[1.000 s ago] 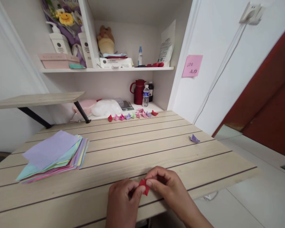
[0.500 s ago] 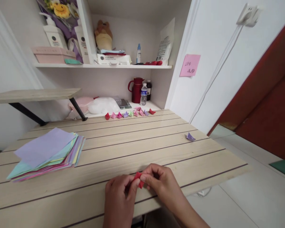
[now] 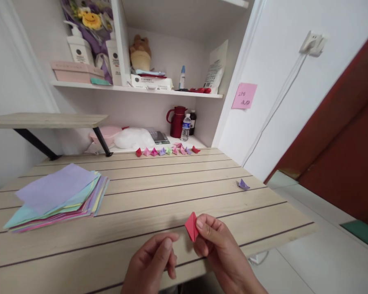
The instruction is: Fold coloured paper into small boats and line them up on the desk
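Observation:
A small folded red paper (image 3: pixel 191 226), diamond-shaped with a crease down its length, is pinched between the thumb and fingers of my right hand (image 3: pixel 219 241). It is held up over the front part of the wooden table. To its left, and apart from it, is my left hand (image 3: pixel 156 257), with nothing visible in it; its fingers are loosely bent and a little apart. A stack of coloured paper sheets (image 3: pixel 58 194), purple on top, lies at the left. By the right edge sits a folded purple paper boat (image 3: pixel 243 185).
Several small folded paper boats (image 3: pixel 162 151) stand in a row along the table's back edge. A raised wooden shelf (image 3: pixel 49 120) on black legs is at the back left. Behind are a dark red jug (image 3: pixel 177 121) and a water bottle (image 3: pixel 186 127).
My left hand has let go of the red paper and moved slightly left and down. My right hand now holds it alone, with its flat, creased side showing. The view has tilted slightly.

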A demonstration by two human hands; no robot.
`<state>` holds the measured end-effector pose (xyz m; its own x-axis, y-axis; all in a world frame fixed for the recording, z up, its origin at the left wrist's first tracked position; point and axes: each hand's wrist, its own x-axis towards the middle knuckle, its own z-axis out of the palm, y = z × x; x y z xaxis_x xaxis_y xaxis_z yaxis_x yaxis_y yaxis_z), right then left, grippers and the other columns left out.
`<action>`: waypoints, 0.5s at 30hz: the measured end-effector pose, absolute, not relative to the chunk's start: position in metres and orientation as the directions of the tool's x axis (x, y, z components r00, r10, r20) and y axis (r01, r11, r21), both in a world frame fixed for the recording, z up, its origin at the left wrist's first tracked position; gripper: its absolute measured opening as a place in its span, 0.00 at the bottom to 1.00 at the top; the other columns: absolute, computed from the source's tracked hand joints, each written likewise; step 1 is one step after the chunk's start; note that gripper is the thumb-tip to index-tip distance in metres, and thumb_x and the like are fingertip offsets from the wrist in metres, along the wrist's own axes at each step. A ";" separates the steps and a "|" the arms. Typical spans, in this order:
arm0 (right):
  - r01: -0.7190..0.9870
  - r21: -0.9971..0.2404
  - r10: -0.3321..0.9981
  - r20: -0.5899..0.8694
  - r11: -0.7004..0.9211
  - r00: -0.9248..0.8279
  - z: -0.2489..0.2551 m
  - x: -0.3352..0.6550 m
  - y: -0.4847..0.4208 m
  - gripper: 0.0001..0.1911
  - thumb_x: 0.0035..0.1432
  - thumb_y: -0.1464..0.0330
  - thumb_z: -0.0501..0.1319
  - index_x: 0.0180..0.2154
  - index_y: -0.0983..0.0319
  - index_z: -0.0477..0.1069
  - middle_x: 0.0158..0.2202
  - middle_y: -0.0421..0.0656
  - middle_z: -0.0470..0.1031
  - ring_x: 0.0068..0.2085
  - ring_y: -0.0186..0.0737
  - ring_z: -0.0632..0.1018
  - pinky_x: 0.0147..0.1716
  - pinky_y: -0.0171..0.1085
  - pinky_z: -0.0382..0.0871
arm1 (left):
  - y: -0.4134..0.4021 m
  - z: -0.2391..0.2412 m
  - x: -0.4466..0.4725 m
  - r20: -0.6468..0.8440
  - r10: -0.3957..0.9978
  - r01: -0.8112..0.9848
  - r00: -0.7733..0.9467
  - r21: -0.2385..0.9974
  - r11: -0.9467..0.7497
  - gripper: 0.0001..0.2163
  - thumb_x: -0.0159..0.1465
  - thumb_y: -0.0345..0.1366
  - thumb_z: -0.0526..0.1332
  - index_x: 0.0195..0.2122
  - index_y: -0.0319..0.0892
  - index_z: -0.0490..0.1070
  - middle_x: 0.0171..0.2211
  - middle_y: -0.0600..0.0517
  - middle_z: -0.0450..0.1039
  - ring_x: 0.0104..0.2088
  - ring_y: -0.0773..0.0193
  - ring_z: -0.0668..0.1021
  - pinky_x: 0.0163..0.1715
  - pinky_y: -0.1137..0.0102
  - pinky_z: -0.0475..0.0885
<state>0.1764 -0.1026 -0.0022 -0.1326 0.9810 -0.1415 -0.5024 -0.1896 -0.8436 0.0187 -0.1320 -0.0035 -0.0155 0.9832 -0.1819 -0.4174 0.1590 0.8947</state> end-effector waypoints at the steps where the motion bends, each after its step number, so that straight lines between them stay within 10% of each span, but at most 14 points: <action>1: -0.516 -0.836 0.981 -0.138 -0.189 -0.134 -0.003 0.175 -0.104 0.19 0.51 0.57 0.71 0.23 0.64 0.70 0.12 0.35 0.64 0.17 0.27 0.58 0.22 0.31 0.47 | -0.133 -0.004 0.020 -0.195 0.981 -0.442 0.009 0.879 0.179 0.19 0.47 0.52 0.73 0.32 0.42 0.80 0.14 0.60 0.64 0.18 0.73 0.66 0.27 0.72 0.65; 15: -0.495 -0.851 0.984 -0.130 -0.175 -0.123 -0.001 0.170 -0.108 0.16 0.55 0.60 0.70 0.25 0.63 0.70 0.14 0.35 0.65 0.19 0.28 0.60 0.23 0.31 0.50 | -0.137 -0.014 0.029 -0.241 0.967 -0.479 0.076 0.842 0.248 0.19 0.49 0.52 0.72 0.32 0.41 0.80 0.15 0.60 0.65 0.17 0.75 0.66 0.27 0.72 0.62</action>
<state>0.1705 -0.1081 -0.0011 -0.1234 0.9837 -0.1304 -0.4946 -0.1749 -0.8514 0.0291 -0.1373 -0.0136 0.0765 0.9674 -0.2413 -0.4792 0.2479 0.8420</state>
